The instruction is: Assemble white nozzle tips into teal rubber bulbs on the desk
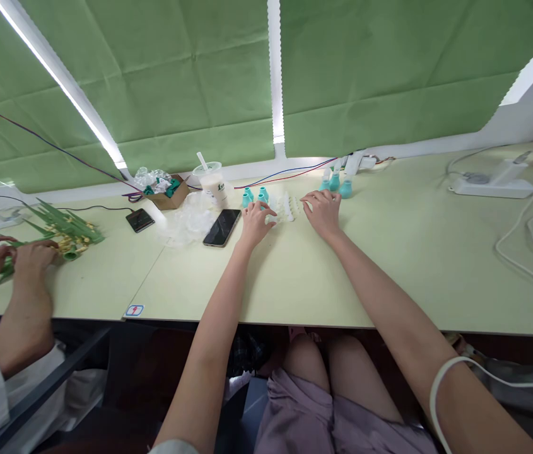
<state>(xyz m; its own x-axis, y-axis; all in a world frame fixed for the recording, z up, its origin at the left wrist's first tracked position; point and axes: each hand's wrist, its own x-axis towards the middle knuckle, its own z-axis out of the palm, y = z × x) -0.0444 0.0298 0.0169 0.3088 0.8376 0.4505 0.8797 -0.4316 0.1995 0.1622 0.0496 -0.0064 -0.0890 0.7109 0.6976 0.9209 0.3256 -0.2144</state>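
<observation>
My left hand [257,224] rests palm down on the table, fingers bent and apart. It is just in front of several small turquoise bottle-shaped pieces [248,197], beside small clear plastic pieces [288,207] laid in rows. To the right of those rows is my right hand [323,214], its fingers curved and slightly apart, fingertips close to the nearest clear pieces. Nothing shows in either hand, though the undersides of the fingers are hidden. Behind my right hand stand several turquoise pieces with clear tops [345,187].
A black phone [222,227], crumpled clear plastic bags [188,221], a drink cup with a straw [214,184] and a cardboard box [171,197] lie to the left. Farther left, a co-worker's hands hold green stems [65,236]. A power strip [493,186] and white cables are at the right.
</observation>
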